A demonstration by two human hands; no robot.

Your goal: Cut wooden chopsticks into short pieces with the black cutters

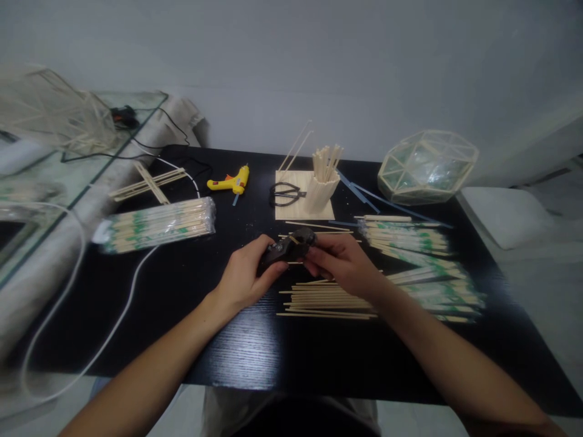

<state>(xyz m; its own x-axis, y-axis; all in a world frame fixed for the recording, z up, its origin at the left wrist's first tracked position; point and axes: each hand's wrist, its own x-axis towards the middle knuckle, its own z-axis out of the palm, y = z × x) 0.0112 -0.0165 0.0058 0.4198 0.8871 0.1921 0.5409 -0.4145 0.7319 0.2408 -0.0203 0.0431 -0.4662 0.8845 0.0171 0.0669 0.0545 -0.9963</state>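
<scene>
Over the middle of the black table, a small, dark, lumpy object (288, 247) is held between my two hands; its exact kind is too blurred to tell. My left hand (248, 267) is closed around its left end, thumb along the near side. At its right end, my right hand (339, 261) pinches it with bent fingers. A short pale piece shows on top of the dark object. Loose wooden sticks (328, 300) lie below my right hand, side by side. Behind my hands stands a stick holder (321, 194) full of sticks, on a square wooden base (296, 212).
Black-handled scissors (286, 194) lie on the base. A yellow glue gun (230, 182) and a packet of chopsticks (159, 224) are left; more packets (437, 285) are right. A faceted stick-framed piece (428, 167) stands back right. A white cable (130, 297) loops at left.
</scene>
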